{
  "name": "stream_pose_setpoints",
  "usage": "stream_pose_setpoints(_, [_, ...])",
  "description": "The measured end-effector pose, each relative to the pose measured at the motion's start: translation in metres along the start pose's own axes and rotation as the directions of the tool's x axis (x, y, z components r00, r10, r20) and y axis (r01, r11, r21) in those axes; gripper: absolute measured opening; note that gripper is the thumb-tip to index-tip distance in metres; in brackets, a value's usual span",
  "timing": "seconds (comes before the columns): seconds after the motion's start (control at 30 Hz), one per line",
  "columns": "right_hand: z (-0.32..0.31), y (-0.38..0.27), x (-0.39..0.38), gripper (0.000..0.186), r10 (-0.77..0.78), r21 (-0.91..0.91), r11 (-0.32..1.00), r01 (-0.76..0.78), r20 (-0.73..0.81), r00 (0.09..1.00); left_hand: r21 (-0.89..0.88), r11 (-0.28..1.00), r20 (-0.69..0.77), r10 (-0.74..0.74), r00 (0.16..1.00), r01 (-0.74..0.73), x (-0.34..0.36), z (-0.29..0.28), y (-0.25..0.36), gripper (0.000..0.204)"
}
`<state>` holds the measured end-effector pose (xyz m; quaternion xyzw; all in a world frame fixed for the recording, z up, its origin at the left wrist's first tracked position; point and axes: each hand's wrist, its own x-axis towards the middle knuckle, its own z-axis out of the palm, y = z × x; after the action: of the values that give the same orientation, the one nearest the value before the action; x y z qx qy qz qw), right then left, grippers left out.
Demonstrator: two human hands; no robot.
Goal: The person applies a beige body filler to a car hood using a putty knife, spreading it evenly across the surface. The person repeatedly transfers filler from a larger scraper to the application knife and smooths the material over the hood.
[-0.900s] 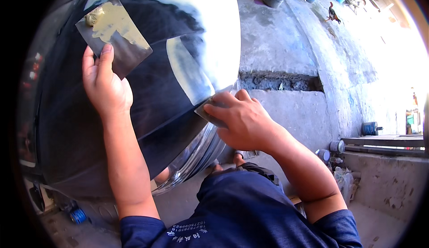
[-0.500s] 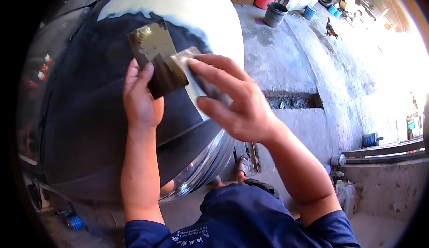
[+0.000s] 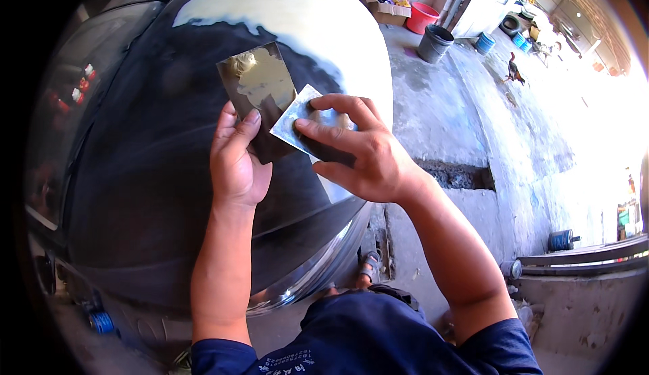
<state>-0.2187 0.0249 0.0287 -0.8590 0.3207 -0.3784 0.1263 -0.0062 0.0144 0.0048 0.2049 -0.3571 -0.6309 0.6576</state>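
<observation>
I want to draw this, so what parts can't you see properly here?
Head view only:
- Lower part of the dark plate: covered by the left hand.
- Much of the shiny spreader: under the right hand fingers.
- Car panel left side: lost in the dark fisheye rim.
- Yard at the far right: washed out by sunlight.

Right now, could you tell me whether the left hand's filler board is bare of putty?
No, the filler board in the left hand carries a pale smear of putty.

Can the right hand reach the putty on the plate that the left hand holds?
Probably yes. The right hand holds its metal scraper against the dark plate in the left hand; nothing lies between them.
</observation>
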Motion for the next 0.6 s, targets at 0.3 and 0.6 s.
stream_pose_setpoints(0.3, [0.001,0.056,-0.004,0.060,0.546,-0.339,0.813,-0.473,0.164,0.821,-0.081,0.971,-0.011,0.227,0.974,-0.227,0.010,-0.016,0.026,0.034])
stream_pose_setpoints(0.6, [0.034,0.070,0.043,0.058,0.655,-0.436,0.749,-0.498,0.376,0.655,-0.073,0.977,-0.081,0.194,0.978,-0.200,0.009,-0.022,0.026,0.038])
